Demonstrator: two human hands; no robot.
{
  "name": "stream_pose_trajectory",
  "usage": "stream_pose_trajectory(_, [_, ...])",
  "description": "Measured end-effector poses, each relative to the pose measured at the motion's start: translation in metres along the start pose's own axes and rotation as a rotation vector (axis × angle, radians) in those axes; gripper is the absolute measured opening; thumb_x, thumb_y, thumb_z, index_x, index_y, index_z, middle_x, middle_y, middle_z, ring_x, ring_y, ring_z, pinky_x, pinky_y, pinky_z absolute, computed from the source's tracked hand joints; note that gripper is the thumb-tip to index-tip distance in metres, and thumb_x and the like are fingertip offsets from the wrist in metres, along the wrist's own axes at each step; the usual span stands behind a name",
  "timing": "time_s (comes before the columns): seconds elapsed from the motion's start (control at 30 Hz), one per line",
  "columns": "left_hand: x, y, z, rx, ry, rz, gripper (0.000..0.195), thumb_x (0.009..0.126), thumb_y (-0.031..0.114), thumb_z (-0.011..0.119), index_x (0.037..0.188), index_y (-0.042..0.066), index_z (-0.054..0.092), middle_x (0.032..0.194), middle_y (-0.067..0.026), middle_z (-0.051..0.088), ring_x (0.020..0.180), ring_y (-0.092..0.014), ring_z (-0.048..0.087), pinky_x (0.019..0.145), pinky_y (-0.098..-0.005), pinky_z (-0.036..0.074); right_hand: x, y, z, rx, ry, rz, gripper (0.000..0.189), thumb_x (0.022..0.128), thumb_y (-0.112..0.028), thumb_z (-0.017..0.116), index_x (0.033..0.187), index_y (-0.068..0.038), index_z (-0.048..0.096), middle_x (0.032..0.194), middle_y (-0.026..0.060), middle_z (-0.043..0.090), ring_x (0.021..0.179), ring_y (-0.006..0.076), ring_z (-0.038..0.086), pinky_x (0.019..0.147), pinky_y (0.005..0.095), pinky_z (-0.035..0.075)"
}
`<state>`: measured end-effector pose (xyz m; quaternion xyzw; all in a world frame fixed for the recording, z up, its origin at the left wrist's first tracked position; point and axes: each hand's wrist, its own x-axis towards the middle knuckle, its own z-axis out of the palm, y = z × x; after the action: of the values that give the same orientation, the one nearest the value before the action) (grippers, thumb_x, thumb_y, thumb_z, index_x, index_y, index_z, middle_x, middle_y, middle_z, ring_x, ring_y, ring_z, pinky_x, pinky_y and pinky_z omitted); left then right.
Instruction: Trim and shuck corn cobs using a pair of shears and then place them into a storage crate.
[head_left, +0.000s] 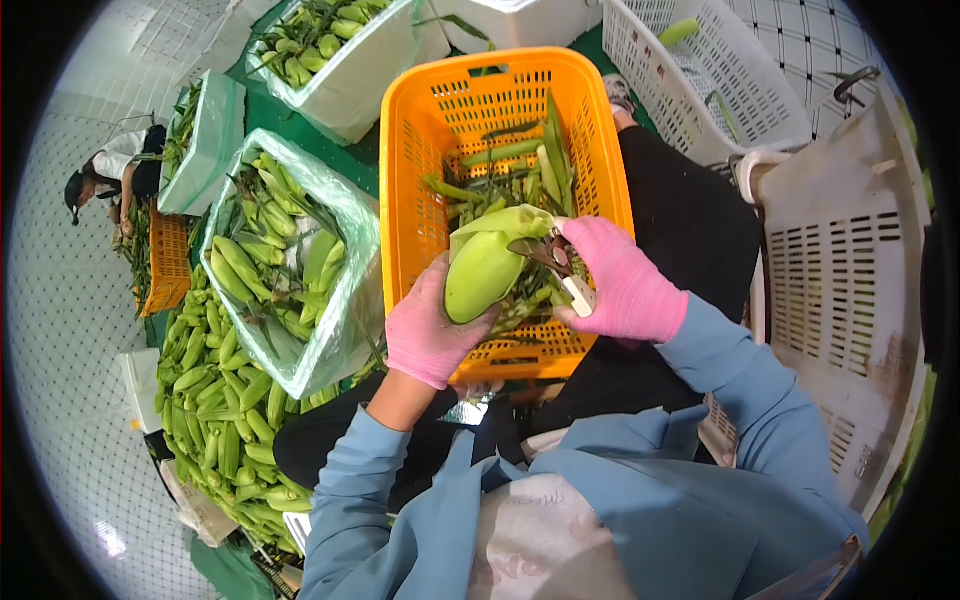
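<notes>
An ear of corn in its green husk (480, 276) rests in my left hand (439, 322), which wears a pink glove and grips its lower end. My right hand (619, 277), gloved in pink too, holds pruning shears (577, 292) with pale handles. Their dark blades (534, 251) meet the ear's upper right side, near its end; whether they cut into it I cannot tell. Both hands are over an orange plastic crate (396, 150) between my knees. Inside it lie cut stalks and husk leaves (510, 154).
Left of the crate stands a plastic-lined foam box (300, 375) of corn ears, beside a large corn pile (217, 405). More foam boxes (337, 97) stand behind. White crates (705, 112) (832, 300) flank my right side. At far left, another person (120, 165) bends over an orange crate (166, 255).
</notes>
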<state>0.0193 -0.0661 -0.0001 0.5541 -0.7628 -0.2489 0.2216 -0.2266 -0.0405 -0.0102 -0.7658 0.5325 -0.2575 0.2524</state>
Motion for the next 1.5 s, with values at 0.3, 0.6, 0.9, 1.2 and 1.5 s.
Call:
stream_pose_trajectory(0.3, [-0.003,-0.017,-0.019,-0.086,-0.409,-0.168,0.066,0.064,0.021,0.086,0.119,0.002,0.056,0.103,-0.0125,0.070,0.095,-0.019,0.068,0.084,-0.0305,0.052,-0.013,0.009,0.025,0.234,-0.175,0.094,0.053,0.069,-0.019,0.070,0.116,-0.002,0.051,0.094,0.0180,0.062,0.089,0.0384,0.060,0.077,0.0427,0.050])
stream_pose_trajectory(0.6, [-0.022,-0.035,-0.010,-1.283,-0.480,-0.316,0.135,0.054,0.033,0.092,0.154,0.007,0.005,0.144,-0.0154,0.039,0.121,-0.027,0.052,0.101,-0.0371,0.045,-0.017,-0.034,0.031,1.769,-0.507,0.325,0.037,0.084,-0.023,0.065,0.111,-0.002,0.052,0.077,0.0025,0.053,0.069,0.0147,0.054,0.065,0.0301,0.048])
stream_pose_trajectory(0.9, [-0.027,-0.070,-0.030,-1.092,0.016,-0.184,0.089,0.071,0.056,0.079,0.136,0.009,0.041,0.130,-0.0109,0.052,0.118,-0.025,0.051,0.102,-0.0422,0.042,0.048,-0.008,0.050,1.708,0.152,0.314,0.037,0.091,-0.031,0.057,0.112,-0.002,0.050,0.088,0.0086,0.061,0.073,0.0215,0.061,0.068,0.0350,0.052])
stream_pose_trajectory(1.2, [-0.052,-0.089,-0.023,-1.780,0.635,-0.277,0.062,0.084,0.038,0.073,0.131,0.007,0.049,0.129,-0.0073,0.053,0.121,-0.024,0.051,0.102,-0.0373,0.048,-0.015,0.051,0.102,1.619,-0.455,1.389,0.032,0.086,-0.034,0.061,0.105,-0.011,0.051,0.088,0.0112,0.057,0.088,0.0317,0.058,0.085,0.0530,0.047])
stream_pose_trajectory(1.5, [-0.043,-0.037,0.051,-1.230,0.274,-0.150,0.067,0.084,0.030,0.075,0.136,0.006,0.041,0.133,-0.0100,0.052,0.123,-0.026,0.051,0.105,-0.0393,0.043,0.012,-0.014,0.078,2.292,-0.448,0.777,0.033,0.091,-0.030,0.053,0.108,-0.001,0.056,0.105,0.0132,0.062,0.101,0.0314,0.059,0.096,0.0469,0.044])
